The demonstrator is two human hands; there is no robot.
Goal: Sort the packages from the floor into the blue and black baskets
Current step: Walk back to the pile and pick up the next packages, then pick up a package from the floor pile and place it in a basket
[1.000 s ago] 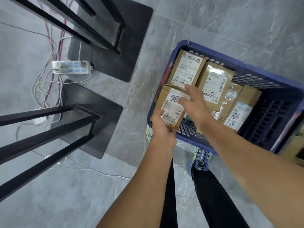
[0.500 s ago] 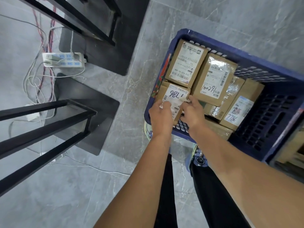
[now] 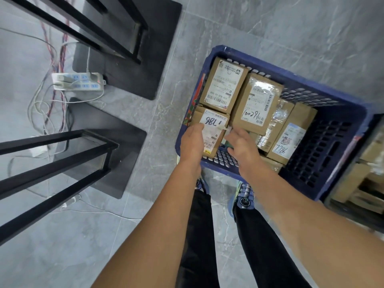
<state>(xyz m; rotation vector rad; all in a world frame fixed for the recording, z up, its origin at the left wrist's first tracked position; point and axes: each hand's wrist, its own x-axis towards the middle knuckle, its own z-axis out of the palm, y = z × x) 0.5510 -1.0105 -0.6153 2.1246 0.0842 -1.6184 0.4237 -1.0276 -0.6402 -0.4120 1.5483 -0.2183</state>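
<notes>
Now the small package (image 3: 214,129), a brown carton with "786" handwritten on its white label, sits in the near-left corner of the blue basket (image 3: 324,146). The left hand (image 3: 192,142) grasps it along its left side, thumb laid on the label and fingers dropping out of sight between carton and basket wall. The right hand (image 3: 243,148) hovers just right of the carton with its fingers spread and relaxed, holding nothing; whether it touches the carton cannot be told.

Beyond the small package, touching its far edge, lies a larger package with a printed label (image 3: 223,86). To its right is a package with handwritten digits (image 3: 256,102), then a tape-wrapped package (image 3: 278,121) and a package marked "7786" (image 3: 291,136) leaning against one another. The right part of the basket shows its mesh floor.

At the right edge a black basket (image 3: 353,214) holds more brown cartons, blurred. The baskets stand on a grey tile floor (image 3: 291,28). On the left are black metal frames (image 3: 52,163), a white power strip (image 3: 78,82) and loose cables (image 3: 41,107). The person's shoes (image 3: 245,196) stand just near the blue basket.
</notes>
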